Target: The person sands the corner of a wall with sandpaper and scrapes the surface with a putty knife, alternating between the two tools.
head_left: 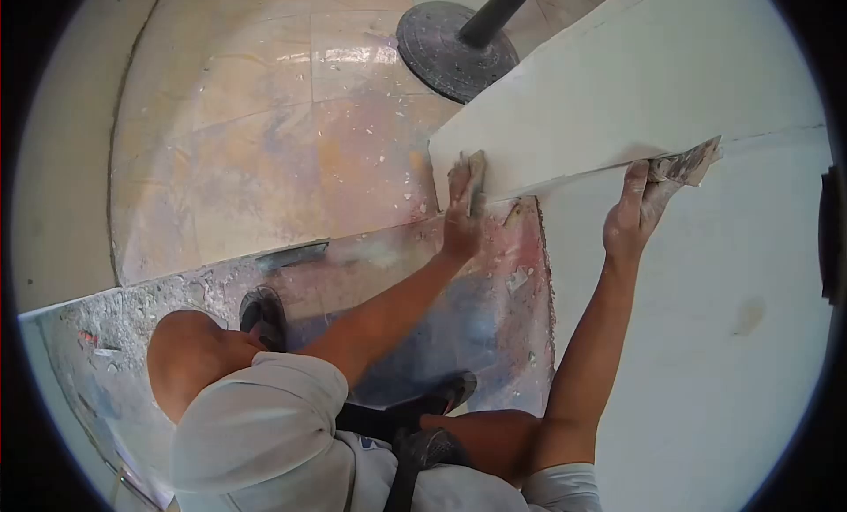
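My left hand (464, 214) is at the lower left corner of a white board (565, 106), its fingers raised and pressed together around a thin pale edge or piece that is too blurred to name. To the right, my right hand (633, 208) grips a dust-coated scrap or tool (688, 165) whose jagged end points up and right. That hand lies against the seam between the upper white board and the white surface (688, 300) below it. White powder covers the fingers of both hands.
A round black stand base (454, 49) with a slanted pole is on the stained floor (291, 142) at the top. Rubble and dust (132, 322) lie at the left. Two dark shoes (265, 316) stand below. A dark object (829, 236) is at the right edge.
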`<state>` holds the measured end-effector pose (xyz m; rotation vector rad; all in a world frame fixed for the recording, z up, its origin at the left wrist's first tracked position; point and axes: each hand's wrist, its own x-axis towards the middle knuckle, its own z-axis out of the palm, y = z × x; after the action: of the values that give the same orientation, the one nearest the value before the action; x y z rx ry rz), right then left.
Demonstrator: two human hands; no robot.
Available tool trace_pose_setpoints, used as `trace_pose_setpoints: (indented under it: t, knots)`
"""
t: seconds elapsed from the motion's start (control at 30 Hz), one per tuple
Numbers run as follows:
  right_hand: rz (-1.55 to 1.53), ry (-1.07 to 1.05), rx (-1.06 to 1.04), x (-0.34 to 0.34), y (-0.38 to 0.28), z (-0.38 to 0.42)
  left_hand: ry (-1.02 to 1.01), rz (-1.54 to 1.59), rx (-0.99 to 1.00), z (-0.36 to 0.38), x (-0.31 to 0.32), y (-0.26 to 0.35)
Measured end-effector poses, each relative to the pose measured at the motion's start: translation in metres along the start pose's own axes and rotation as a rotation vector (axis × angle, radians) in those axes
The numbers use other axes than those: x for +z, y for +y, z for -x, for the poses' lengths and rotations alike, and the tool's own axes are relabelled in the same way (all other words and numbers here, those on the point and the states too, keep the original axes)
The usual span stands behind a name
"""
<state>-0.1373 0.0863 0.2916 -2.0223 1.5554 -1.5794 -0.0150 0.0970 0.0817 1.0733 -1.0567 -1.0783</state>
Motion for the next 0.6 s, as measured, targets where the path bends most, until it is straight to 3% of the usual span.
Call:
trace_pose_setpoints:
  t: [0.03,0.07,0.1,0.17,0.2,0.3,0.33,0.37,0.4,0.43,0.5,0.53,0.6]
  knots:
    - [0.047,-0.009,-0.012,0.003,-0.009,-0.002,-0.02,-0.007,-0.217,-0.003,-0.005,0.016]
    - [0.112,-0.024,-0.042,0.007,-0.022,-0.005,0.036,0.385,-0.545,0.001,-0.003,-0.006]
    - [0.119,-0.023,-0.039,0.002,-0.018,-0.004,0.03,0.387,-0.549,0.008,0.002,-0.034]
    - [0.232,-0.063,-0.063,-0.004,-0.005,-0.004,-0.043,0.027,-0.155,0.015,0.01,-0.084]
    - [0.154,-0.056,-0.161,-0.001,-0.001,-0.006,-0.046,0.021,-0.15,0.006,0.011,-0.1]
    - [0.176,-0.052,-0.163,0.001,-0.003,-0.007,0.026,0.094,-0.408,-0.055,0.02,-0.137]
    - [0.136,-0.044,-0.137,0.002,-0.004,-0.007,0.024,0.088,-0.413,-0.076,0.014,-0.133]
    - [0.178,-0.05,-0.136,0.001,-0.005,-0.006,-0.088,-0.031,-0.417,-0.097,0.002,-0.122]
    - [0.218,-0.054,-0.144,0.001,-0.007,-0.007,-0.196,-0.147,-0.411,-0.109,-0.006,-0.114]
    - [0.278,-0.057,-0.209,0.003,-0.014,-0.008,-0.208,-0.222,-0.251,-0.096,0.004,-0.165]
    - [0.307,-0.062,-0.248,0.002,-0.014,-0.009,-0.037,-0.266,-0.376,-0.033,0.021,-0.156]
    - [0.162,-0.045,-0.149,0.005,-0.006,-0.007,-0.031,-0.264,-0.368,-0.04,0.02,-0.159]
    - [0.216,-0.046,-0.172,0.002,-0.005,-0.007,-0.048,-0.428,-0.182,-0.05,0.018,-0.169]
